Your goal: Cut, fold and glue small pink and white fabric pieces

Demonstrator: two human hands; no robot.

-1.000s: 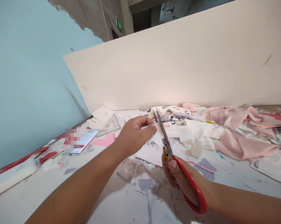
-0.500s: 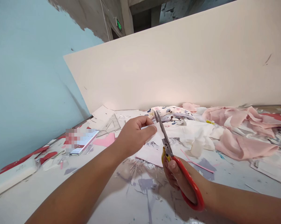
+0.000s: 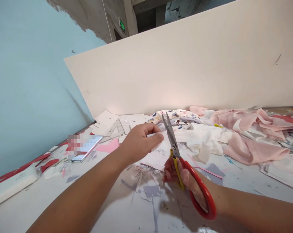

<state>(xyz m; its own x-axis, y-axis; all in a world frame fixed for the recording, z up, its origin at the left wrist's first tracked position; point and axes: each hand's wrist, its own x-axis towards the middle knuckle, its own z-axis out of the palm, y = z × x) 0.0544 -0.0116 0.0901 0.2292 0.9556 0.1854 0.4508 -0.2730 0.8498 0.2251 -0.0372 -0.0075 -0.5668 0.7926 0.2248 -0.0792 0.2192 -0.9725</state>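
My left hand [image 3: 145, 140] pinches a small piece of white paper [image 3: 163, 142] between thumb and fingers, over the middle of the table. Close to its right, my right hand [image 3: 182, 176] grips a pair of scissors [image 3: 171, 131] with red and yellow handles. The blades point up and away from me and stand slightly apart, beside the paper's right edge. Whether they touch the paper I cannot tell. Below the hands lie a pale sheet [image 3: 155, 160] and thin shredded strips [image 3: 143, 176].
To the left are a phone [image 3: 90, 148], a clear set square [image 3: 116, 128], pink paper [image 3: 109, 145] and red scraps [image 3: 49, 165]. Pink cloth [image 3: 253, 149] and floral fabric [image 3: 182, 117] lie behind and to the right. A tall pale board [image 3: 161, 74] stands at the back.
The scissors' blades have parted, with the yellow handle swinging away from the red one as my right hand's fingers spread. My left hand stays nearly in place, still pinching the paper.
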